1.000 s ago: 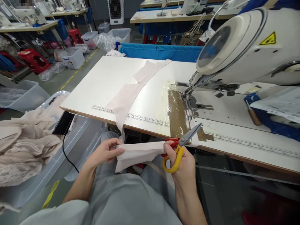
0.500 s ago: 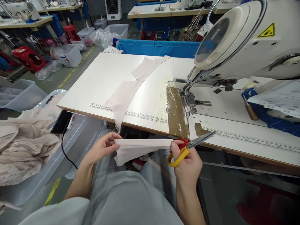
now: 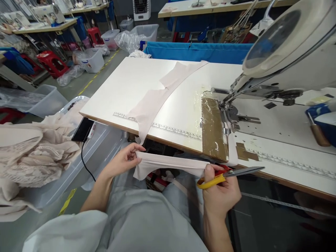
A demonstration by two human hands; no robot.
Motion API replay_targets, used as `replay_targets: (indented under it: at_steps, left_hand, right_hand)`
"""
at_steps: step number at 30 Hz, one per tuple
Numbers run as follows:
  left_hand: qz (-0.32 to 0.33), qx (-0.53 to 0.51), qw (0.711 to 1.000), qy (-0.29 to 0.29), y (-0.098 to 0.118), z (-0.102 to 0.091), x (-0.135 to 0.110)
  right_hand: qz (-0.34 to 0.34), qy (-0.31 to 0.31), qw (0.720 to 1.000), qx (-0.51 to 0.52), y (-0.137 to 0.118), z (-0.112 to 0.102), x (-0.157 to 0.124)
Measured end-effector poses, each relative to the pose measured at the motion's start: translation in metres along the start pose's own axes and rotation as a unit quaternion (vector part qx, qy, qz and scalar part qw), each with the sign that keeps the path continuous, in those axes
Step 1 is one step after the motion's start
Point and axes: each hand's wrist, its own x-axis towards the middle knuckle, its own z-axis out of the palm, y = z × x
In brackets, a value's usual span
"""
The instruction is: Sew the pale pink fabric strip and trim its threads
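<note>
Over my lap, my left hand [image 3: 122, 161] pinches one end of a pale pink fabric strip [image 3: 170, 163]. My right hand [image 3: 219, 190] grips the other end, stretching the strip taut just below the table edge. That same hand holds scissors [image 3: 228, 174] with a yellow and a red handle, blades closed and pointing right. The strip runs up from my left hand over the edge onto the white sewing table [image 3: 126, 87], where a longer pink piece [image 3: 160, 96] lies in a curve.
The white sewing machine [image 3: 288, 52] fills the right, its needle area [image 3: 231, 112] beside taped brown patches. A clear bin [image 3: 105, 140] with beige lace fabric [image 3: 28, 154] and a phone on a cable [image 3: 82, 129] stands at my left. Blue cloth bin behind the table.
The scissors have swung from pointing up-right to lying almost level, pointing right. Both hands keep the strip taut, and the view has shifted slightly left.
</note>
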Motion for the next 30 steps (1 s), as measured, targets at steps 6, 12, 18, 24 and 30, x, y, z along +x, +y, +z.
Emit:
replay_targets:
  at_steps: [6, 12, 18, 24, 30]
  left_hand:
    - [-0.001, 0.041, 0.999, -0.007, 0.011, -0.002, 0.003]
    - [0.019, 0.093, 0.995, -0.003, 0.009, -0.012, 0.001]
    - [0.034, 0.133, 0.990, 0.017, 0.006, -0.019, -0.001]
    - [0.036, 0.151, 0.987, 0.039, 0.002, -0.022, -0.002]
    - [0.044, 0.182, 0.982, 0.032, 0.000, -0.022, -0.003]
  right_hand:
    - [0.037, -0.040, 0.998, 0.044, 0.005, 0.000, -0.008]
    - [0.057, -0.071, 0.993, 0.073, 0.010, 0.005, -0.015]
    - [0.029, -0.093, 0.995, 0.037, 0.011, 0.003, -0.023]
    - [-0.011, -0.108, 0.994, 0.006, 0.010, 0.003, -0.027]
    - [-0.025, -0.157, 0.987, -0.009, -0.002, 0.006, -0.024]
